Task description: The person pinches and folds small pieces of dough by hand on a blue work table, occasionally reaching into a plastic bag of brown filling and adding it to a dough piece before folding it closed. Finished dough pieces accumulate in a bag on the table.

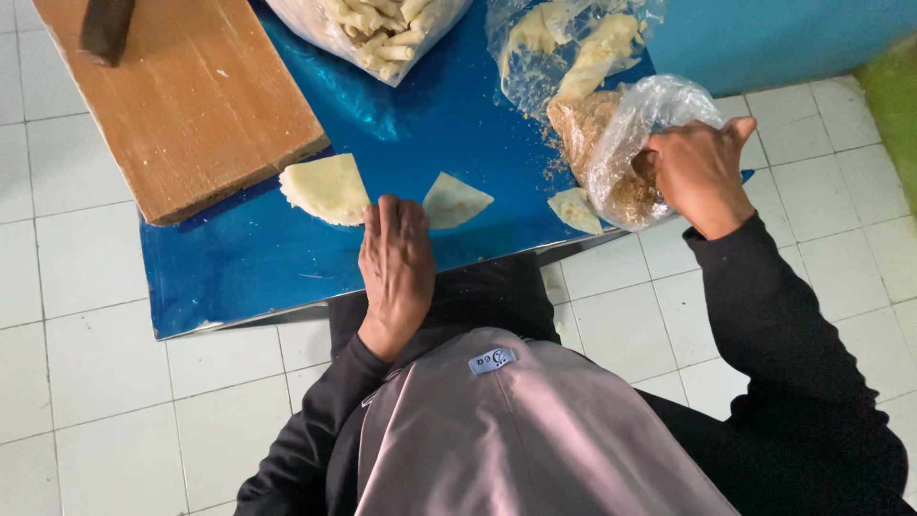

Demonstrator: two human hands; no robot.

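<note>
Head view: left hand (pixel 396 268) flat on blue sheet (pixel 258 258), fingers extended, gripping nothing, between stacked wrappers (pixel 325 188) and triangular wrapper (pixel 455 200). Right hand (pixel 695 172) inside clear plastic bag (pixel 635 143) of brown crumb filling; grasp hidden, cannot tell.

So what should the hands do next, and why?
Probably the right hand, now inside the clear bag of brown crumbs, lifts some crumbs out and brings them to the triangular wrapper beside the left hand, because that wrapper lies flat with nothing on it.
</note>
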